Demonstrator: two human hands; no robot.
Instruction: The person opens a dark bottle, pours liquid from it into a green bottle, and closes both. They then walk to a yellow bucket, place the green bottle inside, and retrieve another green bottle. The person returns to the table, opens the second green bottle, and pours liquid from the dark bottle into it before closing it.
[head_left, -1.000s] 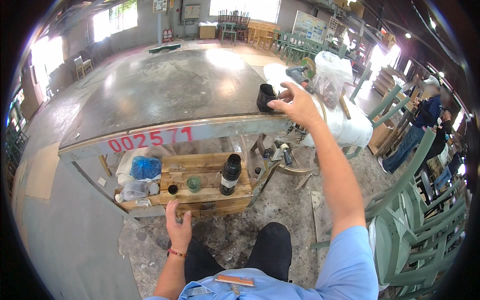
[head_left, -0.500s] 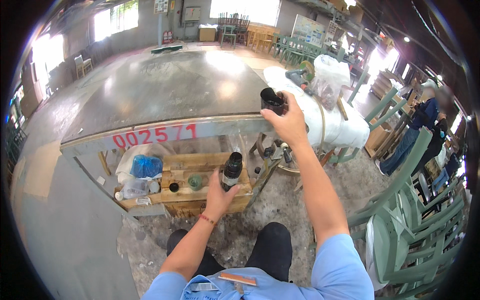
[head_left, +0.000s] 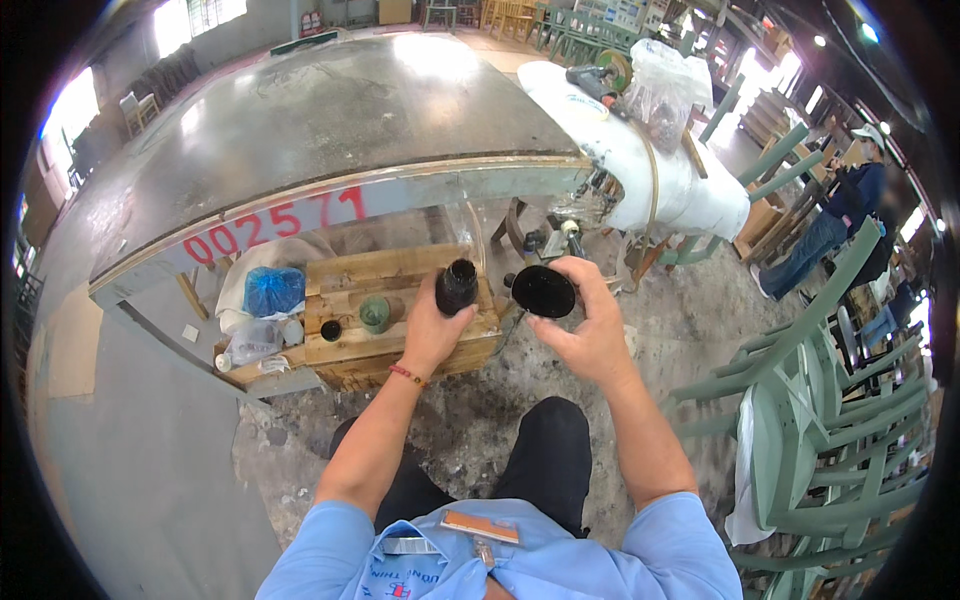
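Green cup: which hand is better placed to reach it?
Probably the left hand: it is nearer the green cup, though it grips the bottle. The right hand, farther off, holds the black cup.

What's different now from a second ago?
The right hand has brought the big black cup down from the table, toward the bottle. The left hand, empty before, now grips that bottle. The green cup and blue bag stayed put.

Your left arm (head_left: pixel 365 425) and right arm (head_left: pixel 645 425) reach forward, elbows bent. Your left hand (head_left: pixel 432 330), on your side of the front edge of the bench (head_left: pixel 330 110), curls in a grip, thumb pointing right. Your right hand (head_left: pixel 596 330), nearer that bench's front right corner, grips in a wide C opening leftward.
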